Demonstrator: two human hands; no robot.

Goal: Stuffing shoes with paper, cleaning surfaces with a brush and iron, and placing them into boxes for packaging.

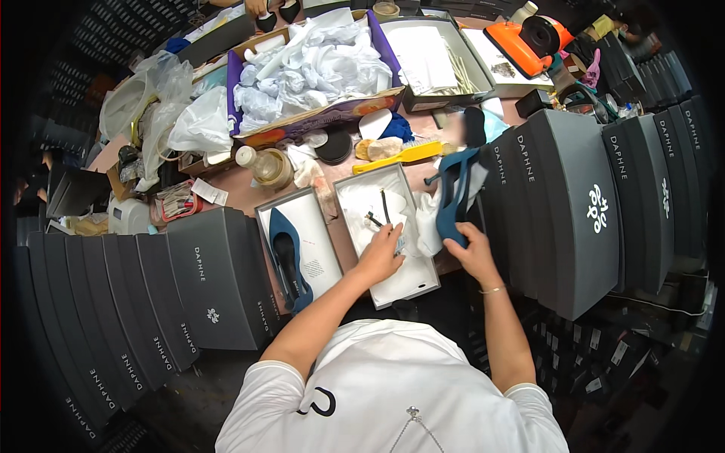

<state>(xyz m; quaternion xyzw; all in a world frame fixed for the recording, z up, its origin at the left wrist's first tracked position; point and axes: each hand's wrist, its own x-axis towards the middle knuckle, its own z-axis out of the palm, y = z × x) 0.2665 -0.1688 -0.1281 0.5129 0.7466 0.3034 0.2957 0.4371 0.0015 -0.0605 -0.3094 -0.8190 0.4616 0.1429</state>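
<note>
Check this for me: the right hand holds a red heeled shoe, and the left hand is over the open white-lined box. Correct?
Not quite: the heeled shoe in the right hand is dark blue, as the head view shows. The left hand is over the open white-lined box.

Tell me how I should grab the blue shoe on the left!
I'd pinch that blue shoe by its heel end, coming from the picture's lower edge: its pointed toe faces away from the person, so its back is the nearest part.
</note>
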